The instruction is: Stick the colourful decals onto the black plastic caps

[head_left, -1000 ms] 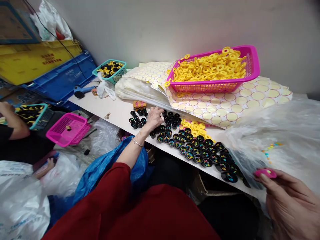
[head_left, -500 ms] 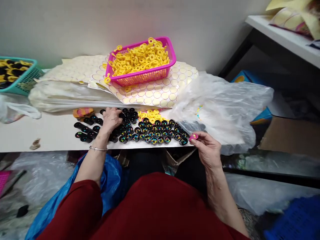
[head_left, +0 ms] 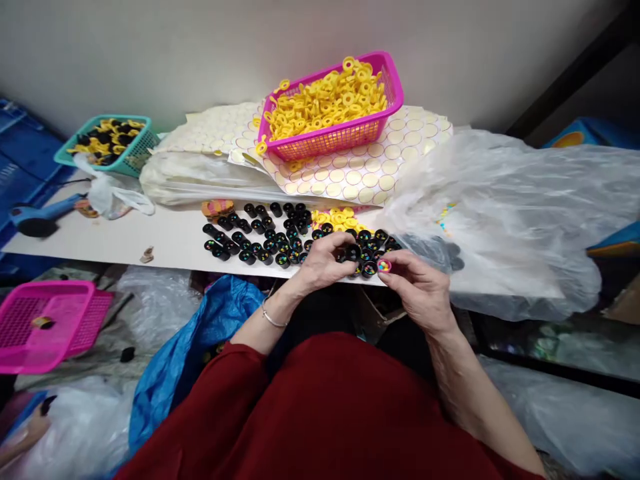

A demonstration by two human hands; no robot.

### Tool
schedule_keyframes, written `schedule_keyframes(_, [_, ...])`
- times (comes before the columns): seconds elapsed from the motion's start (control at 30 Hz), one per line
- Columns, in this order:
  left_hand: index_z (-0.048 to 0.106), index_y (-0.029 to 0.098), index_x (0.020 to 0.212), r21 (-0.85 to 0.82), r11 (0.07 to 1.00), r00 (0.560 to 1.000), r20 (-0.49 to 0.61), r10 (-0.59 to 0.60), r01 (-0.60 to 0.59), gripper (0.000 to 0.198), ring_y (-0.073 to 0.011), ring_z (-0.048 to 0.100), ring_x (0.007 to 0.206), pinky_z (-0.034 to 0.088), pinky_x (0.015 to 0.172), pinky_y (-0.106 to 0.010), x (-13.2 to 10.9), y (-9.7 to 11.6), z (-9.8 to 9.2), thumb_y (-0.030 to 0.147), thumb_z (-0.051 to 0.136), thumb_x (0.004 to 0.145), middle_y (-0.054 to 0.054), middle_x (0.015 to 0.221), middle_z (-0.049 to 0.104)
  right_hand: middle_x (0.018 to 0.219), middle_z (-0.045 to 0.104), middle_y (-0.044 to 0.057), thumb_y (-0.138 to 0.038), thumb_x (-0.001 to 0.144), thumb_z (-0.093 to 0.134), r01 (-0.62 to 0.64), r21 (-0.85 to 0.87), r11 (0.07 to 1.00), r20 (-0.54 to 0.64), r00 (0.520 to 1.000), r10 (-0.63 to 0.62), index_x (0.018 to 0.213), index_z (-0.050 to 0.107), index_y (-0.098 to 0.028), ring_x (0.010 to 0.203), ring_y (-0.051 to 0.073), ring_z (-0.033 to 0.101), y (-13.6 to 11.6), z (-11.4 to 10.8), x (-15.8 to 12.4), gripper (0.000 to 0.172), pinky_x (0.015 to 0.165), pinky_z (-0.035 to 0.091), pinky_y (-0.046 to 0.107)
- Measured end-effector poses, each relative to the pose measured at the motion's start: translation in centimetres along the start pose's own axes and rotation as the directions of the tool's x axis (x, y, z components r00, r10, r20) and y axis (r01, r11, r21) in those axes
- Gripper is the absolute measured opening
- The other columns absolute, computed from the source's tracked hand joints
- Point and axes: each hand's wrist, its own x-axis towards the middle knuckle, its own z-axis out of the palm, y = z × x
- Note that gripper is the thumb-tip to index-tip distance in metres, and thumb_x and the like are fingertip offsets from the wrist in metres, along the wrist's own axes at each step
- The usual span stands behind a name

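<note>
My left hand has its thumb and fingers closed round a small black cup, held just over the other cups. In my right hand a small pink cup with coloured beads in it is pinched between thumb and fingertips. The two held cups are close together but apart. Beneath and around them stand several black cups, many with coloured beads at the bottom. Behind these lies a pile of yellow rings.
A pink basket of yellow rings stands on sheets with printed circles. Clear plastic bags cover the right side. A turquoise basket, a blue hand tool and an orange block are to the left. Another person's hand shows lower left.
My left hand has come right from the left group of cups and now holds a black cup near my right hand. The right hand still holds the pink cup. The view has turned left.
</note>
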Motion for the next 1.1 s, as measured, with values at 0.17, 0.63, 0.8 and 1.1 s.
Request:
schedule_keyframes(0.17, [0.067, 0.018, 0.092, -0.027, 0.996, 0.992, 0.095, 0.086, -0.084, 0.027, -0.0168, 0.062, 0.089, 0.050, 0.084, -0.030, -1.0, -0.2, 2.8, 0.018, 0.065, 0.065, -0.003, 0.094, 0.068, 0.092, 0.064, 0.005, -0.026, 0.092, 0.059, 0.268, -0.381, 0.885, 0.208, 0.957, -0.200, 0.101, 0.072, -0.024, 0.083, 0.017, 0.061, -0.1, -1.1, 0.8, 0.017, 0.074, 0.053, 0.033])
schedule_keyframes(0.63, [0.071, 0.016, 0.095, -0.124, 0.991, 0.987, 0.154, -0.038, 0.058, 0.032, -0.0177, 0.062, 0.091, 0.050, 0.085, -0.030, -1.6, -1.3, 4.3, 0.016, 0.070, 0.063, -0.003, 0.097, 0.069, 0.086, 0.059, 0.012, -0.006, 0.083, 0.047, 0.668, -0.718, 0.196, 0.653, 0.744, -0.139, 0.101, 0.070, -0.015, 0.082, 0.026, 0.047, -2.2, -1.0, 1.3, 0.030, 0.065, 0.037, 0.038])
schedule_keyframes(0.8, [0.075, 0.018, 0.096, -0.225, 0.966, 0.986, 0.139, -0.095, 0.125, 0.034, -0.0169, 0.063, 0.091, 0.051, 0.084, -0.029, -1.6, -1.6, 4.8, 0.015, 0.076, 0.062, -0.003, 0.096, 0.068, 0.092, 0.065, 0.007, -0.018, 0.090, 0.054, 0.435, -0.705, 0.561, 0.341, 0.900, -0.270, 0.095, 0.073, -0.024, 0.082, 0.021, 0.055, -1.9, -2.4, 0.9, 0.020, 0.072, 0.046, 0.037])
schedule_keyframes(1.1, [0.076, 0.020, 0.091, -0.115, 0.989, 0.969, -0.220, -0.112, 0.088, 0.037, -0.0179, 0.065, 0.089, 0.053, 0.085, -0.033, -0.8, -2.6, -3.1, 0.027, 0.088, 0.056, -0.005, 0.095, 0.073, 0.074, 0.067, 0.006, -0.041, 0.043, 0.095, -0.269, 0.256, 0.929, -0.469, 0.805, 0.362, 0.072, 0.077, -0.029, 0.059, 0.020, 0.061, 3.3, -6.7, -5.7, 0.036, 0.052, 0.055, 0.040])
